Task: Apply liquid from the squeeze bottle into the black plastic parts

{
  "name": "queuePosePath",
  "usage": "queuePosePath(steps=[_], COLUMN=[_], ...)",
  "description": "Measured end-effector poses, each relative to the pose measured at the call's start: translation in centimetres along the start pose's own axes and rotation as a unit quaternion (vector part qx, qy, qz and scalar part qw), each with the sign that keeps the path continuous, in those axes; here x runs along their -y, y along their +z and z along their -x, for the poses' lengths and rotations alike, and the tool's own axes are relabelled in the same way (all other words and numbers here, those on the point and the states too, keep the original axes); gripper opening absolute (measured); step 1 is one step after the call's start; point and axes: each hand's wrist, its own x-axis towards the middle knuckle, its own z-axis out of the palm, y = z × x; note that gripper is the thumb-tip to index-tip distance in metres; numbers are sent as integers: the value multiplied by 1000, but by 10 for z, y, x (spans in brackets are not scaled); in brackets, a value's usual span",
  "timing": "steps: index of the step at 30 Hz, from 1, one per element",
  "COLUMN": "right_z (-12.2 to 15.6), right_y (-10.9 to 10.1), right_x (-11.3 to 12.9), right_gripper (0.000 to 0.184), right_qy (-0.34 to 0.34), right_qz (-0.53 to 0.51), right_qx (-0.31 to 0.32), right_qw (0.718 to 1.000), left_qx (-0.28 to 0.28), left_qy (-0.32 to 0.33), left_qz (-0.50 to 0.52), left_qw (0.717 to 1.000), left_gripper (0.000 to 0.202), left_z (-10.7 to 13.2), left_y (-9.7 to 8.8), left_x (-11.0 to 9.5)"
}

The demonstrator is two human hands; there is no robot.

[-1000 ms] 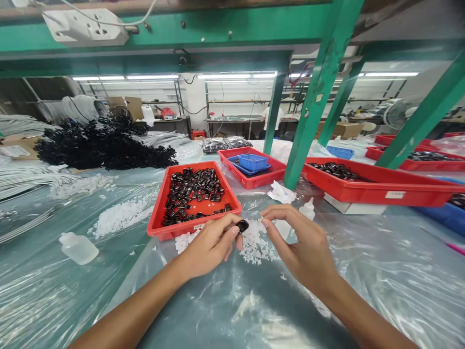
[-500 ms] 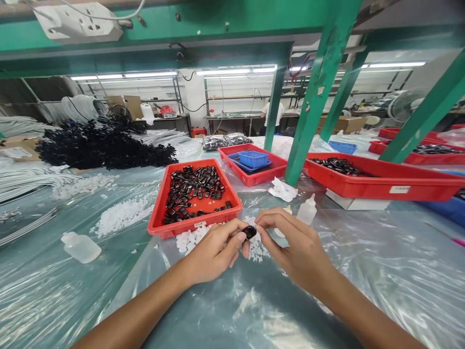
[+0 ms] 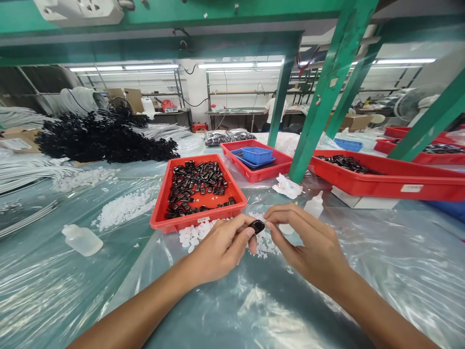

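Observation:
Between thumb and fingers, my left hand [image 3: 225, 245] holds a small glossy black plastic housing [image 3: 257, 226] with rounded ends. My right hand [image 3: 307, 240] is closed in a pinch at the housing's right end; whatever its fingertips hold is too small to make out. Below and behind the hands lie small white plastic pieces [image 3: 267, 246] in a loose scatter. Larger white pieces [image 3: 192, 235] are heaped by the front of a red tray [image 3: 165, 224], which contains many similar black housings [image 3: 198, 182].
A squeeze bottle [image 3: 83, 240] lies at left; another bottle [image 3: 314, 204] stands behind my right hand. Crumpled tissue [image 3: 286, 186] sits by a green post [image 3: 316, 111]. More red trays [image 3: 363, 180], a blue bin [image 3: 257, 155], black cable bundles [image 3: 109, 138] and a distant person [image 3: 271, 109] are farther back.
The view has shifted slightly, so both hands and the housing appear a little farther right. The hold on the housing looks the same.

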Motion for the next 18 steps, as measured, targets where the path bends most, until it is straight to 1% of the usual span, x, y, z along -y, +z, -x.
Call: queuePosePath(steps=[5,10,15,18], right_z=[0,-1,-5,-5], right_y=[-1,-2,-6,-9], right_x=[3,7,8,7], right_gripper=[24,26,26,23], right_qy=[5,8,21,9], right_qz=[4,-9,-2,-10], right_qx=[-12,0,-19,4], right_qw=[1000,1000,1000,1000], left_qx=[-3,-5,3,16], left_qy=[5,4,9,14], left_qz=[-14,-2,-4,-6], left_qw=[1000,1000,1000,1000], left_gripper=[24,22,20,20], left_z=[0,0,2,2], left_y=[1,2,0,0], left_x=[-5,-8,-8,-7])
